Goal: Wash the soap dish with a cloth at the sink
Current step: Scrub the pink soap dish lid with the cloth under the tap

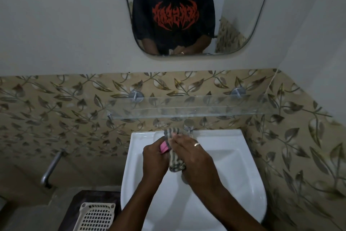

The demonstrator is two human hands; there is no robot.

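Two hands over the white ceramic sink [234, 165] here. The right hand [194, 157] has its fingers pinching the grey-and-cream striped cloth [176, 163], bunched between both sets of fingers. The left hand [155, 157] has its fingers curled round the small pink plastic soap dish [164, 147], touching the cloth.

White ceramic sink [224, 148] sits at 6 o'clock in the view, its rear edge against the leaf-patterned tiled wall. A metal tap [189, 127] is mounted at 12 o'clock on the rim. A clear glass shelf [206, 107] runs across the wall at 12 o'clock from the sink, carried on two round metal brackets [135, 95]. At 8 o'clock from the sink there is a dark worktop [93, 196]. A cream plastic basket [95, 217] with a gridded base lies directly on it, partly cut off by the frame edge.
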